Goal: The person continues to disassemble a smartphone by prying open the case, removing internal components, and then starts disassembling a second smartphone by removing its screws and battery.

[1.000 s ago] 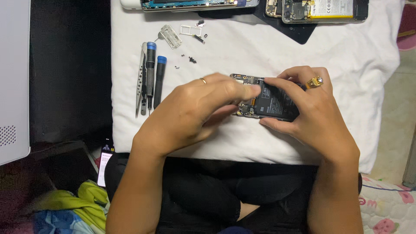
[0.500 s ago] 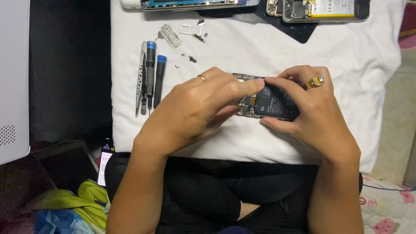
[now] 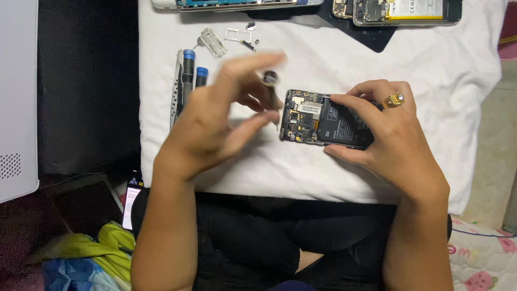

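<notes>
At the far left you have a pale grey panel [image 3: 16, 97] standing beside a dark surface, and below it a heap of yellow and blue cloth [image 3: 91, 253]. On the white cloth [image 3: 458, 70] that covers your work area lie two blue-capped screwdrivers [image 3: 189, 73] side by side with metal tweezers [image 3: 175, 86], all pointing away from you, and just beyond them a small metal plate [image 3: 213, 42] and a card tray [image 3: 238, 35].

Your left hand [image 3: 215, 121] is raised above the cloth, blurred with motion, its fingers loosely spread; a small dark round-ended thing [image 3: 271, 78] sits at its fingertips, though you cannot tell for certain whether it is pinched (the blur hides the grip). It hovers just left of the opened smartphone [image 3: 323, 119], not touching it.

That phone lies back-off on the cloth, its circuit board to the left and its black battery with a grey label to the right. Your right hand [image 3: 388, 140], wearing a gold ring [image 3: 394, 100], clasps it by the right end, thumb below and fingers over the top edge.

Along the far edge rest another opened phone [image 3: 398, 11] with a yellow-labelled battery, on a black mat [image 3: 377, 36], and a long slim device [image 3: 237, 4].
</notes>
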